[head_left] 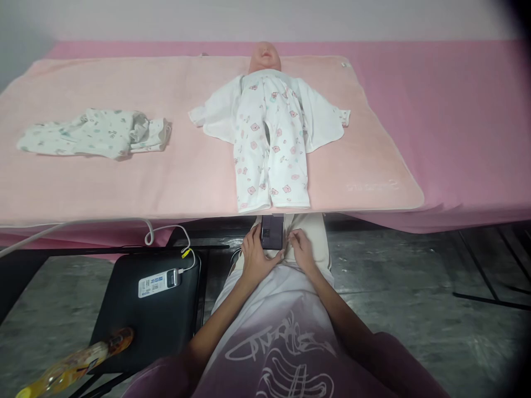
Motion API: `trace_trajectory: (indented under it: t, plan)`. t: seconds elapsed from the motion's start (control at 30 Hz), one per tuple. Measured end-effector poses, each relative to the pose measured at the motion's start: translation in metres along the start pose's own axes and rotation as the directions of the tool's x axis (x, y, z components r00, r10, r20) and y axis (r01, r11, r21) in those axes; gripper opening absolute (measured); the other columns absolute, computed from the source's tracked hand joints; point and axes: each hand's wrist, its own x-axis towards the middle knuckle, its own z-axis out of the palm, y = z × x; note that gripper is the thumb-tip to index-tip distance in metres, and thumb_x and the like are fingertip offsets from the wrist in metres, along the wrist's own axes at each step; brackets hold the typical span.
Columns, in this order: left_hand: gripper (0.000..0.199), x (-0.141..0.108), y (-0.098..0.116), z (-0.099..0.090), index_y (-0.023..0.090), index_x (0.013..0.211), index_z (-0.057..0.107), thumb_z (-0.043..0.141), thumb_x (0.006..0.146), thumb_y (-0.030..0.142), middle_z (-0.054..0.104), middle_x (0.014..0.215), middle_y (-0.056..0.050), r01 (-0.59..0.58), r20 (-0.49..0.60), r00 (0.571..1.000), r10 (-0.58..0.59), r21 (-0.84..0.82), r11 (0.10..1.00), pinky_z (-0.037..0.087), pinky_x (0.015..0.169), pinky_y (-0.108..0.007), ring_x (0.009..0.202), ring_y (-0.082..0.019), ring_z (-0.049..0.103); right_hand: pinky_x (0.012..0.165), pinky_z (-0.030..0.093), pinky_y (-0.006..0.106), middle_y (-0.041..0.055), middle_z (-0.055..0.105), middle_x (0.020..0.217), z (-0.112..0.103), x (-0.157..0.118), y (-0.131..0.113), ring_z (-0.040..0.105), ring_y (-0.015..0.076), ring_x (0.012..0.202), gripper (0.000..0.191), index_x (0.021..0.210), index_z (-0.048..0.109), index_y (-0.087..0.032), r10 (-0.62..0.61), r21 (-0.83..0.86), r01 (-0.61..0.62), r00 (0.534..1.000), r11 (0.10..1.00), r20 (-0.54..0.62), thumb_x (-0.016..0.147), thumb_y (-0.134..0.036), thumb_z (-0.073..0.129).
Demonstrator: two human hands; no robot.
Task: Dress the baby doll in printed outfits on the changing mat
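Shirt cloth point(286, 304) with a pale print was seen nearest the camera in the head view, and past it two bare hands were held over the wearer's light trousers point(319, 243). By the left hand point(257, 251), half open with its fingers along one side and its thumb stretched by the bottom edge, a dark phone-like device point(272, 232) was framed above the lap, at the near edge of the surface point(448, 121); whether it was gripped or only steadied could not be told. The right hand point(302, 249) was loosely curled near the device's other side, and whether anything was pinched in it could not be made out. Beyond, on a pink mat point(178, 182), a doll point(264, 61) was laid with a white top point(219, 108) spread at both sides and patterned bottoms point(288, 155) set over it, all untouched by the hands. A folded garment point(99, 132) was placed well apart to the left. The step in hand was judged to be the handling of the device; for any move to the doll, both hands would have to be freed and raised.
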Motion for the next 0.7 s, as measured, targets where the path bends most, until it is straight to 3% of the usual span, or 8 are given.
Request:
trace_trajectory:
  t: [0.2,0.37,0.47,0.53,0.6,0.67,0.7]
  plan:
    - [0.117,-0.001,-0.005,0.004,0.022,0.178,0.027,0.091,0.085,0.057,0.047,0.169,-0.025,-0.017,-0.011,1.000,0.017,-0.004,1.000,0.041,0.121,-0.063,0.154,-0.048,0.047,0.082,0.051,0.038,0.0033,0.072,0.089,0.005,0.000,0.002,0.067,0.0249,0.084,0.041,0.098,0.061,-0.027,-0.046,0.003,0.046,0.999,0.999,0.003,0.114,-0.061,0.046]
    - [0.127,-0.002,-0.008,0.007,0.022,0.181,0.019,0.091,0.084,0.063,0.046,0.170,-0.026,-0.020,-0.027,0.999,0.019,-0.032,0.999,0.039,0.123,-0.067,0.154,-0.049,0.047,0.075,0.051,0.036,0.0033,0.068,0.088,0.009,0.000,0.004,0.062,0.0225,0.078,0.048,0.094,0.059,-0.027,-0.012,0.125,0.023,0.996,0.992,-0.093,0.113,-0.069,0.046]
    - [0.133,-0.005,-0.011,-0.001,0.021,0.182,0.013,0.091,0.085,0.067,0.046,0.171,-0.028,-0.072,-0.059,0.996,0.067,-0.081,0.994,0.039,0.125,-0.067,0.155,-0.048,0.047,0.072,0.049,0.035,0.0015,0.062,0.082,0.007,-0.003,-0.002,0.057,0.0208,0.073,0.049,0.090,0.057,-0.026,-0.015,0.182,0.050,0.982,0.982,-0.189,0.114,-0.067,0.046]
    - [0.112,-0.006,-0.013,-0.016,0.023,0.180,0.024,0.086,0.093,0.060,0.053,0.166,-0.025,-0.150,-0.112,0.984,0.137,-0.111,0.982,0.044,0.123,-0.063,0.152,-0.044,0.053,0.070,0.048,0.035,0.0009,0.057,0.078,-0.001,-0.009,-0.011,0.054,0.0204,0.071,0.049,0.085,0.054,-0.026,-0.054,0.181,0.099,0.970,0.978,-0.237,0.116,-0.064,0.046]
    - [0.074,-0.005,-0.016,-0.039,0.027,0.167,0.047,0.077,0.102,0.041,0.068,0.150,-0.019,-0.264,-0.218,0.947,0.238,-0.099,0.960,0.052,0.115,-0.057,0.139,-0.037,0.065,0.065,0.045,0.036,0.0013,0.054,0.073,-0.015,-0.016,-0.025,0.053,0.0207,0.068,0.051,0.078,0.051,-0.026,-0.147,0.146,0.186,0.959,0.971,-0.244,0.117,-0.059,0.045]
    - [0.046,0.002,-0.018,-0.069,0.030,0.145,0.065,0.072,0.100,0.022,0.078,0.124,-0.011,-0.393,-0.349,0.867,0.355,-0.042,0.919,0.058,0.102,-0.052,0.116,-0.032,0.075,0.060,0.041,0.038,0.0018,0.052,0.067,-0.037,-0.021,-0.042,0.052,0.0208,0.063,0.052,0.073,0.049,-0.026,-0.324,0.088,0.350,0.919,0.933,-0.224,0.118,-0.051,0.045]
    - [0.041,0.009,-0.017,-0.084,0.031,0.134,0.070,0.072,0.096,0.017,0.079,0.113,-0.008,-0.458,-0.409,0.813,0.414,-0.011,0.889,0.060,0.093,-0.049,0.103,-0.029,0.077,0.058,0.039,0.039,0.0018,0.052,0.064,-0.050,-0.021,-0.052,0.051,0.0208,0.059,0.052,0.070,0.048,-0.026,-0.441,0.053,0.461,0.872,0.886,-0.214,0.118,-0.048,0.046]
